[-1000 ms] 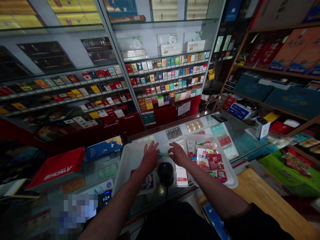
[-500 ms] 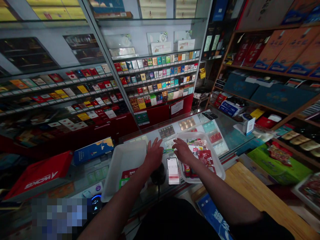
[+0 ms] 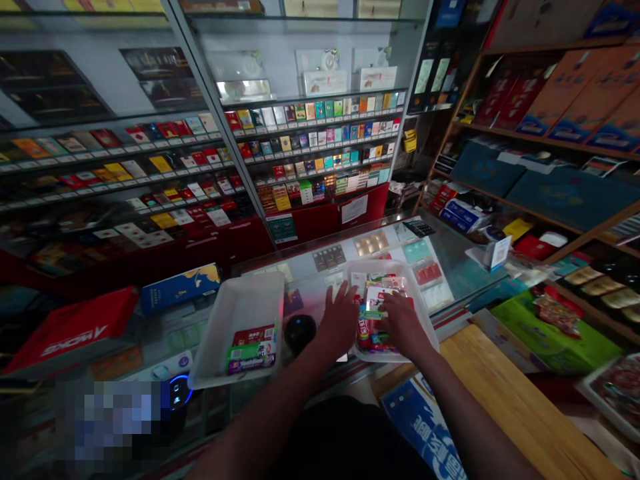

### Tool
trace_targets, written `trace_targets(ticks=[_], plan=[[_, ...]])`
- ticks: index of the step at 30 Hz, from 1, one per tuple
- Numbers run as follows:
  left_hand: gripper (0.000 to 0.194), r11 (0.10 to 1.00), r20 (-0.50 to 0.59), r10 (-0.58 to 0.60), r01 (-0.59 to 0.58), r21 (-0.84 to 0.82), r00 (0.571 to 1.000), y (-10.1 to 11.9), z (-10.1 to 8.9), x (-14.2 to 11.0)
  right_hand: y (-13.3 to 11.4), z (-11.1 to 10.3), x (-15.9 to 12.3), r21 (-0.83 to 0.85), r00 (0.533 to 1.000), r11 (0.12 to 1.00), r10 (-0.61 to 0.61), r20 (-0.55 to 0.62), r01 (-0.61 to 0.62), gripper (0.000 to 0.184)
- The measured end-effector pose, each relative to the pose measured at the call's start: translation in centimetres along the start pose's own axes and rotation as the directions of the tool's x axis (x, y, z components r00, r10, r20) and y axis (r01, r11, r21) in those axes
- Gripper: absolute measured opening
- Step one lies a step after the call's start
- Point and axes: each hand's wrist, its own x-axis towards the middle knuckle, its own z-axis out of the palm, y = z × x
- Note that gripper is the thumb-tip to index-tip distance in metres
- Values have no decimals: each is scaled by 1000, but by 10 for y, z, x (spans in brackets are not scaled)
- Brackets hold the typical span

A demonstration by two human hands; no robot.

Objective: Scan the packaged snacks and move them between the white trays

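- The narrow green packet (image 3: pixel 373 315) spans the gap between the two hands, above the mixed packages (image 3: pixel 364 333) in the right tub (image 3: pixel 434 337).
- The left hand (image 3: pixel 337 323) is at its left end and the right hand (image 3: pixel 404 325) at its right end. The fingers of both look clamped on those ends, though blur and the backs of the hands hide the exact grip.
- The left hand's upper fingers are spread apart; the right hand's are bent inward.
- A light pinch at each end should suit something this slim, leaving its middle uncovered and its wrapper uncreased.
- Both ends are best held level and moved at one pace; uneven pulling could twist or bend the packet.
- The wrists want a little height, since dragging them low could disturb the packages or catch the tub's rim.
- The left forearm needs care around the round black device (image 3: pixel 300 332), which stands on the glass bench (image 3: pixel 453 260) between the right tub and the left tub (image 3: pixel 253 293).
- Steady, unhurried hands would help, as the loose packages below offer only an uneven surface.
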Motion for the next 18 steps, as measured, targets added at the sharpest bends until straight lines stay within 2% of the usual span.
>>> trace_targets(ticks=[4, 8, 14, 18], plan=[[26, 1000, 16, 24, -24, -10, 1000, 25, 18, -1, 23, 3, -23, -6, 999, 999, -34, 4, 34, 28], [27, 999, -8, 40, -40, -8, 999, 41, 27, 1, 35, 3, -34, -32, 1000, 999, -15, 3, 15, 32], [26, 998, -14, 66, -67, -23, 998, 49, 29, -4, 36, 10, -47, -54, 999, 998, 21, -38, -23, 37], [27, 998, -6, 43, -43, -34, 999, 48, 27, -15, 30, 12, -46, -47, 999, 999, 2, -41, -4, 33]])
